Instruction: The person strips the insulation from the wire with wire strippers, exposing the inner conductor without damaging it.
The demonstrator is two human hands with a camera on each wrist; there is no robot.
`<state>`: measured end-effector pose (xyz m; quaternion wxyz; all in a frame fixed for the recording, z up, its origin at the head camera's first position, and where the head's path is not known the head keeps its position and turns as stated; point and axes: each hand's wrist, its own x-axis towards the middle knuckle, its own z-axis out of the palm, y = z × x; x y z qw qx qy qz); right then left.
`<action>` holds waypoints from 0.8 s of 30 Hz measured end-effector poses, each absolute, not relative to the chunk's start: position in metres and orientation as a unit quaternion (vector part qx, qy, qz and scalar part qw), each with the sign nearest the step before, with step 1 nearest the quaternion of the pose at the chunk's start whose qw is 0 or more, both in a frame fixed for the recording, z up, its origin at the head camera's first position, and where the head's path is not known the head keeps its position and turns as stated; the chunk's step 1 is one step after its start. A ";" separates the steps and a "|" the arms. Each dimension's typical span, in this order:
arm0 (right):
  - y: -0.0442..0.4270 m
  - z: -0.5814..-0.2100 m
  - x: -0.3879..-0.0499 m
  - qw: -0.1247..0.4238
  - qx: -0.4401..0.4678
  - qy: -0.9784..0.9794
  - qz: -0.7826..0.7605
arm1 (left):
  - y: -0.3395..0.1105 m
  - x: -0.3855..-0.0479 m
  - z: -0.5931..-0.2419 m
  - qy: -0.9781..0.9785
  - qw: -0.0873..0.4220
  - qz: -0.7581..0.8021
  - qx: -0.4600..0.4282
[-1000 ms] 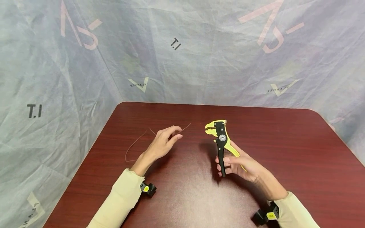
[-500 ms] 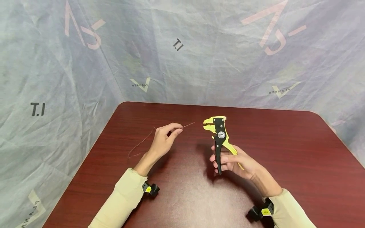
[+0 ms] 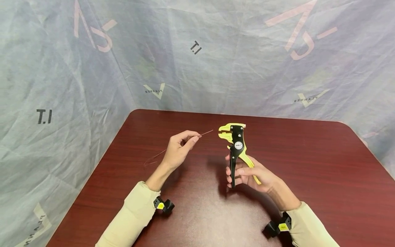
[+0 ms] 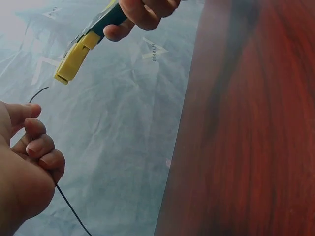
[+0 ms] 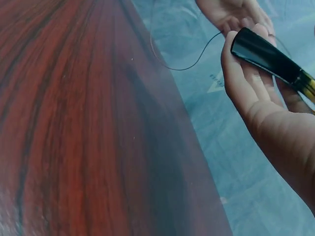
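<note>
Pinching the wire (image 3: 207,132) between thumb and fingertips, the left hand (image 3: 177,152) is holding it up over the left half of the tabletop (image 3: 314,164), with a short end sticking out past the fingers toward the right. The rest of the wire is trailing from behind that hand in a thin, loose curve toward the left; whether this slack is touching the tabletop, one cannot tell. The right hand (image 3: 251,174) is gripping the stripper (image 3: 238,144) by its handles, the thumb lying across toward the black one and the fingers reaching behind it. The handles are standing spread apart, and the stripper is pointing head up, its yellow jaws gaping toward the left hand. The wire's tip is sitting near those jaws, level with them or nearly so, but not touching. Pale sleeves (image 3: 131,216) are covering both forearms, and each wrist is carrying a small black camera (image 3: 163,205). Behind the tabletop, a grey sheet (image 3: 228,68) with printed letters is hanging in wrinkles.
</note>
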<state>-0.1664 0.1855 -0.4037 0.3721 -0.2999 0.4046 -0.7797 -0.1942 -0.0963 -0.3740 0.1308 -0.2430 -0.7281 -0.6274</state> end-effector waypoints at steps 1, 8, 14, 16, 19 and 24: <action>0.186 -0.405 -0.167 0.371 -0.307 0.399 -0.780 | -0.096 -0.194 -0.374 -0.724 0.127 -0.633 -0.244; 0.186 -0.410 -0.169 0.378 -0.335 0.377 -0.777 | -0.094 -0.194 -0.372 -0.703 0.087 -0.658 -0.254; 0.185 -0.411 -0.169 0.378 -0.344 0.376 -0.773 | -0.093 -0.193 -0.372 -0.689 0.051 -0.677 -0.255; 0.185 -0.411 -0.169 0.378 -0.346 0.375 -0.773 | -0.091 -0.193 -0.372 -0.686 0.052 -0.680 -0.255; 0.185 -0.412 -0.169 0.376 -0.351 0.377 -0.770 | -0.089 -0.192 -0.370 -0.684 0.060 -0.680 -0.258; 0.185 -0.411 -0.169 0.377 -0.356 0.381 -0.766 | -0.085 -0.190 -0.368 -0.684 0.066 -0.678 -0.261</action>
